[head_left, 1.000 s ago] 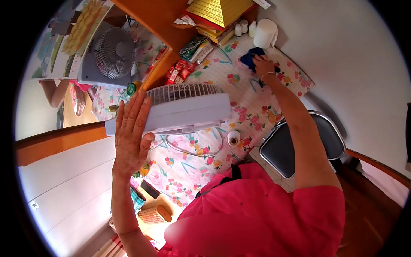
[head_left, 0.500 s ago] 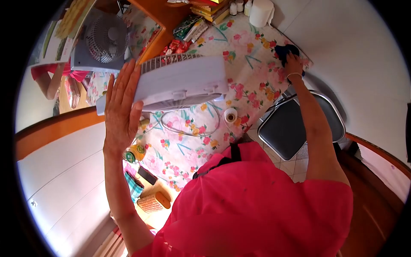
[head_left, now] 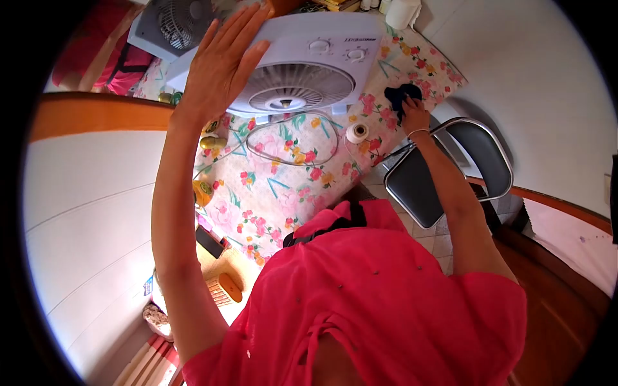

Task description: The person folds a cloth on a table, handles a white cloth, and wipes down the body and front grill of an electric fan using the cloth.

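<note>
On the floral-covered bench [head_left: 277, 193], a pale box fan [head_left: 302, 67] sits toward the far side, dials [head_left: 318, 46] and round vent facing the person. Left hand [head_left: 222, 74] is on the fan's upper left corner, palm flat, fingers straight, thumb apart. Right hand [head_left: 415, 116] is on a dark blue cloth [head_left: 400, 96] lying near the bench's right edge; can't tell if it pinches or just presses. Loose cord [head_left: 283, 161] loops in front of the fan, white spool [head_left: 358, 133] just beside it. Black-padded chair [head_left: 415, 186] stands at right, below the cloth.
</note>
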A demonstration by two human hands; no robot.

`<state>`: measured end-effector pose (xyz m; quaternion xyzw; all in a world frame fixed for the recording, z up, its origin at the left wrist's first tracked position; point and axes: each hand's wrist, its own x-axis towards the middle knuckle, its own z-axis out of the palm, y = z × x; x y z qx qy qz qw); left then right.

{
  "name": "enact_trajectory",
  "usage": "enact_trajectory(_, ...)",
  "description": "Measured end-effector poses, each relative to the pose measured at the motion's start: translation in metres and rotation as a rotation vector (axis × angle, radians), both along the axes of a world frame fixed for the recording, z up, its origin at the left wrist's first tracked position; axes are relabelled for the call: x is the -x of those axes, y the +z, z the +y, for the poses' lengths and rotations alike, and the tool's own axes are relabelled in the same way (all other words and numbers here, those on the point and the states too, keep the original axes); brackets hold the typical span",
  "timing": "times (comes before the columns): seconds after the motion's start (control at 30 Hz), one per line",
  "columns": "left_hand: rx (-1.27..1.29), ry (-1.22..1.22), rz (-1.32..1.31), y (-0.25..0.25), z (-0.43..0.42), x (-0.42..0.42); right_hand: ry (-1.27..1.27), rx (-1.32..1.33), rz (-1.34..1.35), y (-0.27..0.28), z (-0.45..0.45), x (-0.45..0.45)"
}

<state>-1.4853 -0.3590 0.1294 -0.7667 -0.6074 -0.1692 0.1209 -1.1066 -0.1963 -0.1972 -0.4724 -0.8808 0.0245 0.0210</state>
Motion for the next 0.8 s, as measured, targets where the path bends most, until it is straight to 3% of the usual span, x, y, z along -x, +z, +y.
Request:
enact_trajectory(0.03,-0.012,-0.012,0.013,0.008,-0.002,-0.008,0.026,-0.033,-0.014,-0.001,-0.011,0.000)
enact_trajectory(0.07,0.224,0.117,0.008,0.023,-0.007,-0.016,0.052,-0.065,-0.029,-0.002,-0.022,0.000)
enact_trajectory(0.37,0.147,0.112,-0.093,0.010,-0.006,-0.003,0.065,0.045,0.091,0.010,-0.101,0.003)
enact_trajectory(0.53,0.161,0.104,-0.055,0.022,-0.008,-0.012,0.214,-0.010,0.071,0.013,-0.055,-0.003)
enact_trajectory(0.6,0.178,0.125,0.010,0.026,-0.003,-0.019,0.173,0.009,0.021,0.010,-0.026,-0.003)
enact_trajectory(0.7,-0.007,0.088,0.044,0.001,0.003,-0.003,0.088,0.071,-0.003,0.017,0.013,0.007)
enact_trajectory(0.8,0.036,0.119,0.001,0.000,0.003,-0.002,-0.009,0.187,0.067,0.014,0.049,0.020)
